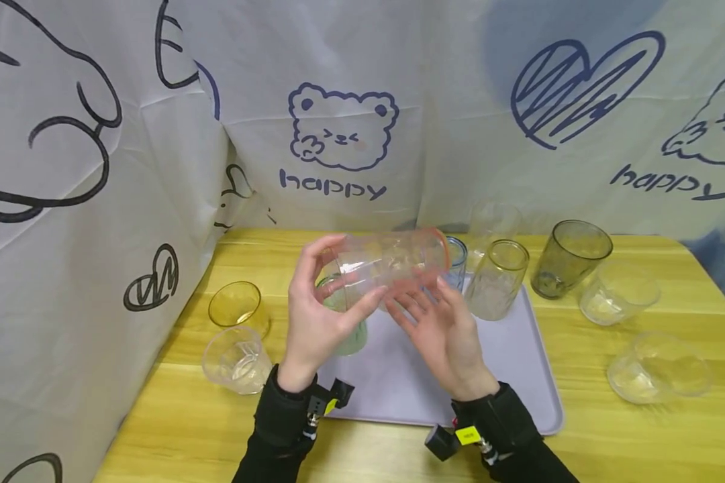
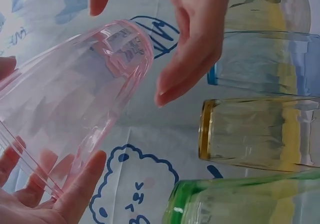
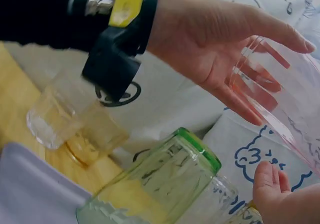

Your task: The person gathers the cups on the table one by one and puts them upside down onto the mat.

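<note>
My left hand (image 1: 323, 312) grips a pink-tinted clear drinking glass (image 1: 393, 261) around its rim end, with the fingers on the far side and the thumb in front. The glass lies nearly on its side in the air, its thick pink base (image 2: 127, 43) pointing right. Below that base my right hand (image 1: 444, 335) is held palm up, fingers loosely extended and holding nothing. Beneath the hands a lavender tray (image 1: 399, 396) carries a green glass (image 1: 353, 339), partly hidden by the left hand, an amber-rimmed glass (image 1: 497, 282) and a blue glass (image 1: 457, 258).
Left of the tray stand a yellow glass (image 1: 235, 305) and a clear glass (image 1: 238, 362). A tall clear glass (image 1: 492, 221) rises at the back. To the right are a dark grey glass (image 1: 570, 258) and two clear glasses (image 1: 619, 295). White cloth (image 1: 350, 40) borders the wooden table.
</note>
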Tool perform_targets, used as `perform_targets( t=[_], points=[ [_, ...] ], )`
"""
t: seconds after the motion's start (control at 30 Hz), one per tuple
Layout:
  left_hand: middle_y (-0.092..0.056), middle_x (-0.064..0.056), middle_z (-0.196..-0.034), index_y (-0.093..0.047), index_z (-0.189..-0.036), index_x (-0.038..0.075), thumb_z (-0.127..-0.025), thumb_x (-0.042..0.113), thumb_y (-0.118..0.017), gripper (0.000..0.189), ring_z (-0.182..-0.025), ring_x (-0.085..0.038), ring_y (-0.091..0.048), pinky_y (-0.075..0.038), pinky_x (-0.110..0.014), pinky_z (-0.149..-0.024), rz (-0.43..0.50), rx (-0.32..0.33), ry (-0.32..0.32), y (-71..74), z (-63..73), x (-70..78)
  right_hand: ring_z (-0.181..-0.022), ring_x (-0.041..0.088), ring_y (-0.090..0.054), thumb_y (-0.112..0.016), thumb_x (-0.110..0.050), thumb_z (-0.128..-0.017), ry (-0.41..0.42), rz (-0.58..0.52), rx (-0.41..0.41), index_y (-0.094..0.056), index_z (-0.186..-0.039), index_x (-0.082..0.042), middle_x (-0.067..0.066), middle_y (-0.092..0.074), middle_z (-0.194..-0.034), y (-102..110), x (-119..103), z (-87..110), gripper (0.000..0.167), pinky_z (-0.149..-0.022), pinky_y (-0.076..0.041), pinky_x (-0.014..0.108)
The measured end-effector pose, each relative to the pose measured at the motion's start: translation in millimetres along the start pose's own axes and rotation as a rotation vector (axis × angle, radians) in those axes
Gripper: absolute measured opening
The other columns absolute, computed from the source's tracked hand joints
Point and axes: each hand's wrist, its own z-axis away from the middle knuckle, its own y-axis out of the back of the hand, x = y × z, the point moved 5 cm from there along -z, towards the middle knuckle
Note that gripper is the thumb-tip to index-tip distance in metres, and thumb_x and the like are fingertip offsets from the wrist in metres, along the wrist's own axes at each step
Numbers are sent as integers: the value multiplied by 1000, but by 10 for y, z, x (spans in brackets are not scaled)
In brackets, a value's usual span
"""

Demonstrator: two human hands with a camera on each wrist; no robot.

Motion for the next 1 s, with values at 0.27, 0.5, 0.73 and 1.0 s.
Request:
perform_targets(
  t=[0.27,0.5,0.73,1.0],
  points=[
    [-55,-13,-135,-53,-135,6,-69,13,-89,76,-120,-32,-57,-63,-43,-84,-63,-33,-85,-190,41,-17,-111,14,-59,-44,-54,-102,-3,-150,-40,-50,-123,-19,-2,-61,-118,17,-39,9,41,-102,-50,28],
    [-59,-14,-132,-55,-131,5,-66,18,-93,77,-126,-26,-56,-47,-40,-109,-200,-100,-177,-367,62,-66,-126,17,-55,-54,-53,-99,-19,-225,53,-44,-127,-19,4,-55,-133,57,-96,6,45,-110,-47,29],
    [-56,-8,-135,-53,-133,9,-70,22,-91,74,-127,-22,-53,-49,-44,-109,-259,-227,-92,-453,98,-129,-124,19,-53,-64,-42,-96,-33,-327,210,-37,-134,-16,6,-51,-130,117,-116,-10,54,-112,-44,29],
    [-55,-6,-138,-53,-134,12,-72,26,-90,73,-133,-21,-51,-43,-43,-116,-301,-262,-75,-442,100,-138,-137,20,-44,-68,-37,-95,-1,-319,228,-37,-134,-21,2,-49,-136,133,-137,-15,52,-116,-37,31]
  ],
)
